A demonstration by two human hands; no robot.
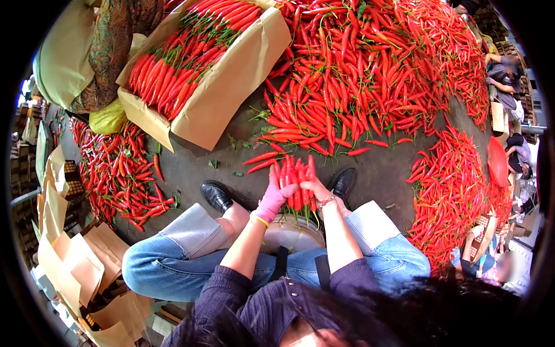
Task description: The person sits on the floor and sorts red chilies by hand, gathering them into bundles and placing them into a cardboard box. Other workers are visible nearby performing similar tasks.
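Chillies, slender, glossy and red, were clamped between both hands, the pink-gloved left hand at nine o'clock and the right hand at three, equally near. Their long axes ran twelve to six; a loose red chilli heap spread towards one o'clock.

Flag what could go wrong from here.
1. Chilies could slip out of the bunch of red chilies if the left hand or right hand loosens.
2. The right shoe, close to loose chilies, might crush some if it slides forward.
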